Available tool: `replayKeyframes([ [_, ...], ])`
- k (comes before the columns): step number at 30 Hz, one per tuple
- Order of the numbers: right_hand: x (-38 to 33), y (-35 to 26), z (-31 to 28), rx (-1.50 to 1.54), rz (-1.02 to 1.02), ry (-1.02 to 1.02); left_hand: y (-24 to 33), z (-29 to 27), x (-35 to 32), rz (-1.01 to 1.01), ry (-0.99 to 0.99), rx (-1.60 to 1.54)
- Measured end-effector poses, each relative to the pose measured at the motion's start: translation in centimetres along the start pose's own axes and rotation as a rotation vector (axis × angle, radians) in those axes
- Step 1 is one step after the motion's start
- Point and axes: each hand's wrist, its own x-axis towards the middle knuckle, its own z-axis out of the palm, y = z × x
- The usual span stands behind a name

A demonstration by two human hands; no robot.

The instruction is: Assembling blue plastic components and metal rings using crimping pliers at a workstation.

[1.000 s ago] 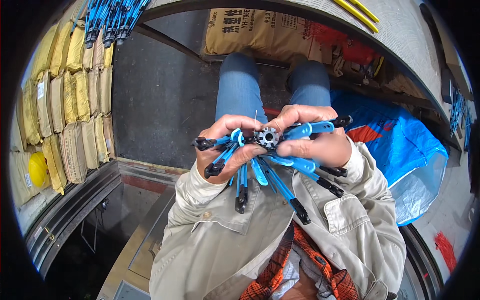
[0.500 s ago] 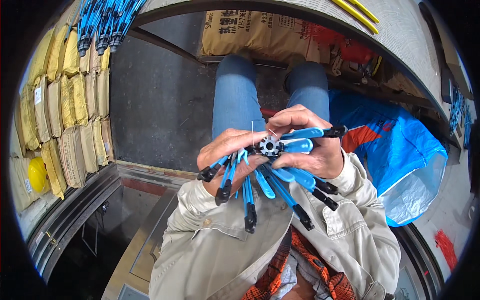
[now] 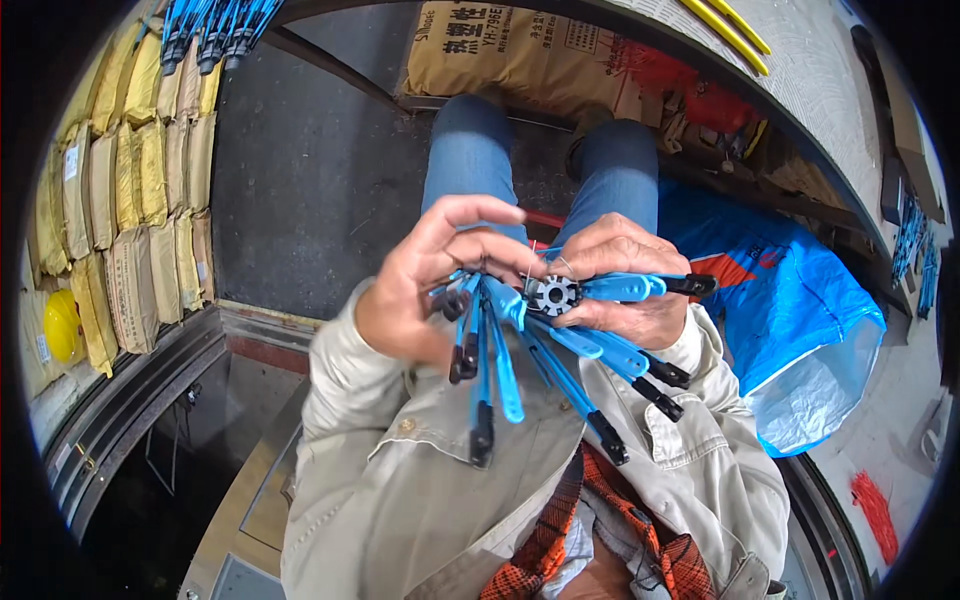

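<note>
In front of my body, my right hand (image 3: 630, 290) grips a round notched hub (image 3: 557, 294), black and grey with a hole in its middle. Fingers lie above it and the thumb below. Blue ribs (image 3: 572, 385) with black ends fan out from the hub, much like an umbrella frame; some pass over my right hand, others hang toward my jacket. A thin wire stands up beside the hub. My left hand (image 3: 415, 275) is at the hub's left side, fingers and thumb apart around the left ribs. Its thumb is smeared by motion, and a bent fingertip is near the wire.
Similar blue ribbed frames (image 3: 215, 35) hang at the far left, above stacked yellow-brown packs (image 3: 140, 190). A pale table (image 3: 800, 95) with yellow rods curves along the far right. Beside my right knee lies a blue plastic sack (image 3: 800, 320). Red strands (image 3: 875, 515) lie lower right.
My left hand has loosened from the hub and lifted its fingers, the thumb dropping away. The hub and right hand have shifted slightly right in view. Left-side ribs have swung closer together.
</note>
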Motion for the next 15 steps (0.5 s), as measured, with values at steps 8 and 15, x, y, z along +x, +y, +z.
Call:
replayKeyframes([
  [8, 0.7, -0.3, 0.5, 0.007, -0.068, -0.101, -1.1, -5.2, 7.9, -0.183, -0.936, 0.004],
  [15, 0.7, -0.2, 0.4, -0.002, -0.098, -0.112, 0.4, -3.7, 7.3, -0.077, -1.026, 0.176],
])
